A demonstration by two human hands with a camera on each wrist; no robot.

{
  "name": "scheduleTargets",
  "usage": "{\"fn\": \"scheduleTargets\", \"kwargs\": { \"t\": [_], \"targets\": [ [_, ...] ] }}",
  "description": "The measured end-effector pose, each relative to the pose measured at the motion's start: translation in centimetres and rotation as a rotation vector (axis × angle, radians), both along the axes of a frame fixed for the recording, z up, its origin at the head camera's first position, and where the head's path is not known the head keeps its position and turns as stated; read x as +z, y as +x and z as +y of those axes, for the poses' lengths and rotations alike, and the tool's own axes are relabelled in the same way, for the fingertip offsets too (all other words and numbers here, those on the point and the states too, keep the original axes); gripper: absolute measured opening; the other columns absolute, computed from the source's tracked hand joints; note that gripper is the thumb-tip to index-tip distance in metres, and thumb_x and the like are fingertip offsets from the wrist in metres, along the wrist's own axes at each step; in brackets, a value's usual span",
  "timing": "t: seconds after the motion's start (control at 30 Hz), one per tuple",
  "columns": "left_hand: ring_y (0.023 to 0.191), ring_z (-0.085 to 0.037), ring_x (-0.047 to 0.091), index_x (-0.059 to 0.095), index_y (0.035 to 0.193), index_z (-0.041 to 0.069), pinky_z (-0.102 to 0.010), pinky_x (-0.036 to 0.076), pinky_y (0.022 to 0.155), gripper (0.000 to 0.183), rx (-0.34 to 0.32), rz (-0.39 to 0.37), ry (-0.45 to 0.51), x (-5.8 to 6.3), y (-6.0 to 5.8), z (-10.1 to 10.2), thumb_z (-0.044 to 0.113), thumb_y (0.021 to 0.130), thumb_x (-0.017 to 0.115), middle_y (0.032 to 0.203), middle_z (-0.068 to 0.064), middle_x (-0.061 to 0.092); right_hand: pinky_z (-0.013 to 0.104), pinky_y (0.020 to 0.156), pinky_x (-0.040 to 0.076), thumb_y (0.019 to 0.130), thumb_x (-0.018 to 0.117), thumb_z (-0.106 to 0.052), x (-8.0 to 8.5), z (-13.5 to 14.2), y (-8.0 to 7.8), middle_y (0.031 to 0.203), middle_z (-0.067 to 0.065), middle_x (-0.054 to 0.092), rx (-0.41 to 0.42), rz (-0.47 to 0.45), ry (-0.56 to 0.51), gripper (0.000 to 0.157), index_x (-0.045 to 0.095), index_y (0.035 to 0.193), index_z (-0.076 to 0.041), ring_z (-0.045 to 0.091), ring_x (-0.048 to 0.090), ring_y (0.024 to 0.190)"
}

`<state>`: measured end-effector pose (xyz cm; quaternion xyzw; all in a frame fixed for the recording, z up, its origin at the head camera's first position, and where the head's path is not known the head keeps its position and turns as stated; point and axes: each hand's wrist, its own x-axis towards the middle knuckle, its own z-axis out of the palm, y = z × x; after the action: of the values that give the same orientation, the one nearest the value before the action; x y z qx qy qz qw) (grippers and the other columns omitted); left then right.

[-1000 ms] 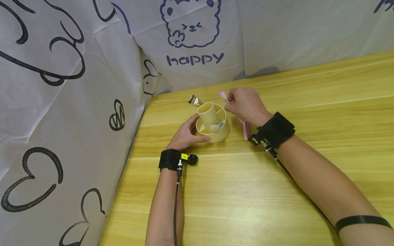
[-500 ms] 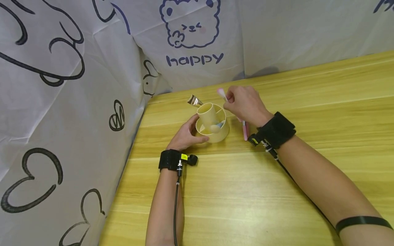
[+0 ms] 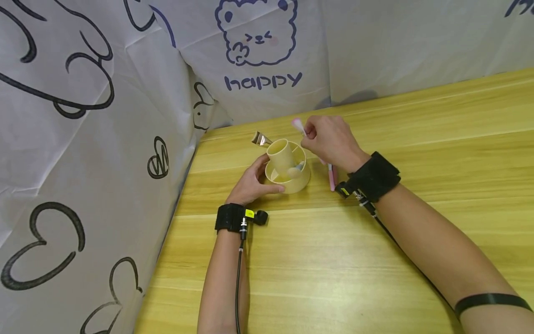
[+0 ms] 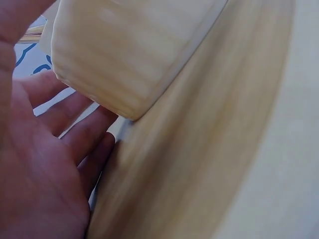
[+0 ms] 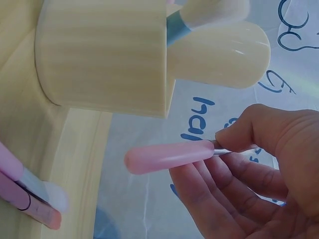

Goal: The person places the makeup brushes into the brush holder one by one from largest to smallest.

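Observation:
A cream round brush holder (image 3: 297, 186) with a taller tube at its centre stands on the table. My left hand (image 3: 249, 183) grips its left side, thumb in front and fingers behind; in the left wrist view the fingers (image 4: 75, 117) lie along its base. Just right of the holder, my right hand (image 3: 332, 143) pinches a makeup brush (image 3: 298, 124) by its metal ferrule, bristles up. In the right wrist view its pink handle (image 5: 169, 157) points towards the holder's side, apart from it. A white-tipped brush (image 5: 214, 12) with a blue-green ferrule leans in the holder.
Behind the holder, a flat brush (image 3: 262, 139) with a shiny ferrule sticks out to the left. Pink brushes (image 5: 30, 191) lie on the wooden table (image 3: 333, 260), partly under my right wrist. White drawn-on sheets (image 3: 267, 102) border the table at the back and left.
My right hand has shifted slightly left and up with the makeup brush, its bristles nearer the holder's top. My left hand keeps its grip on the holder.

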<state>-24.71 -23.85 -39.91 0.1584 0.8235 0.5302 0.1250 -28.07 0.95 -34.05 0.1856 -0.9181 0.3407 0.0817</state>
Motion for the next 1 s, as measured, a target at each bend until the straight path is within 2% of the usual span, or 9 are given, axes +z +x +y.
{"fn": "scheduleTargets", "kwargs": {
  "t": [0.27, 0.43, 0.7, 0.83, 1.0],
  "targets": [
    [0.138, -0.015, 0.031, 0.031, 0.15, 0.022, -0.038, 0.024, 0.114, 0.088, -0.024, -0.01, 0.034, 0.0, -0.1, 0.0, 0.014, 0.077, 0.079, 0.151, 0.003, 0.035, 0.029, 0.057, 0.044, 0.083, 0.061, -0.016, 0.1, 0.0, 0.0, 0.079, 0.002, 0.065, 0.0, -0.005, -0.001, 0.01, 0.064, 0.087, -0.007, 0.017, 0.057, 0.056],
    [0.138, -0.014, 0.032, 0.032, 0.15, 0.024, -0.039, 0.024, 0.114, 0.09, -0.001, -0.011, -0.004, 0.1, 0.0, 0.0, 0.018, 0.075, 0.081, 0.15, 0.004, 0.037, 0.029, 0.054, 0.045, 0.084, 0.062, -0.016, 0.1, 0.0, 0.1, 0.079, 0.002, 0.065, -0.005, -0.022, -0.007, 0.01, 0.064, 0.088, -0.007, 0.017, 0.056, 0.053],
    [0.137, -0.018, 0.034, 0.031, 0.151, 0.022, -0.039, 0.026, 0.113, 0.093, 0.017, -0.017, -0.021, 0.2, 0.1, 0.0, 0.02, 0.073, 0.083, 0.15, 0.001, 0.037, 0.029, 0.059, 0.044, 0.083, 0.062, -0.016, 0.0, -0.1, 0.1, 0.08, 0.002, 0.065, -0.004, -0.001, -0.002, 0.01, 0.064, 0.088, -0.007, 0.018, 0.058, 0.064],
    [0.138, -0.013, 0.031, 0.029, 0.152, 0.021, -0.037, 0.024, 0.114, 0.094, 0.009, -0.026, -0.014, 0.2, 0.1, 0.0, 0.019, 0.074, 0.083, 0.152, 0.004, 0.034, 0.03, 0.06, 0.044, 0.083, 0.061, -0.016, 0.0, 0.0, 0.1, 0.079, 0.002, 0.066, -0.004, 0.005, -0.002, 0.01, 0.064, 0.088, -0.007, 0.018, 0.058, 0.065],
    [0.14, -0.009, 0.027, 0.028, 0.152, 0.025, -0.035, 0.022, 0.115, 0.095, 0.006, -0.013, -0.017, -1.3, -0.7, -0.5, 0.022, 0.074, 0.083, 0.153, 0.008, 0.031, 0.029, 0.061, 0.044, 0.083, 0.062, -0.016, 0.0, -0.1, 0.0, 0.079, 0.002, 0.065, -0.005, 0.004, -0.001, 0.01, 0.064, 0.088, -0.007, 0.019, 0.058, 0.065]
  ]
}}
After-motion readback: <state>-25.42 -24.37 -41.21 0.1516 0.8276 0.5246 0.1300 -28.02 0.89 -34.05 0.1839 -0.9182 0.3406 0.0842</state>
